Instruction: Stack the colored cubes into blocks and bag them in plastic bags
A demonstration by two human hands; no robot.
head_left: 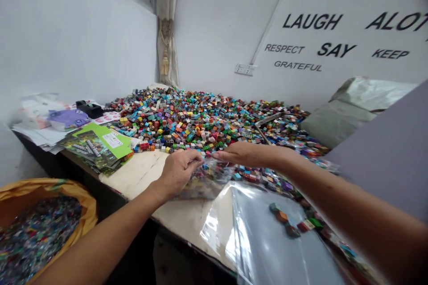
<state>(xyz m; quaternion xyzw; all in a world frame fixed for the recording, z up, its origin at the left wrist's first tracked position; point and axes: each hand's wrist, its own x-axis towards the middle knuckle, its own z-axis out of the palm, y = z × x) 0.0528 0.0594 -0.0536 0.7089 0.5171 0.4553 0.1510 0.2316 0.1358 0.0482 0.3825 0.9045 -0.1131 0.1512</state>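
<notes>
Sack: the yellow sack (91, 205) stands below the near edge of the counter (142, 169), toward its left end, with small shiny pieces inside.
Plastic sheets: clear sheets (277, 260) overhang the near edge at the right; a few blocks show on or under them, which cannot be told.
Left hand: the left hand (177, 171) is curled, thumb pressed to forefinger, apparently pinching the bag's far left margin.
Clear bag: the clear bag (209, 182) lies by the near edge, right of the left hand, reaching below the right fingertips. Long axis uncertain; left hand nearer.
Right hand: the right hand (245, 153) is held flat, fingers straight, pointing left; grip on the bag cannot be told.
Booklets: green booklets (109, 142) lie at the near edge, left of the bag.
Block heap: coloured blocks (187, 116) spread along the far edge.
</notes>
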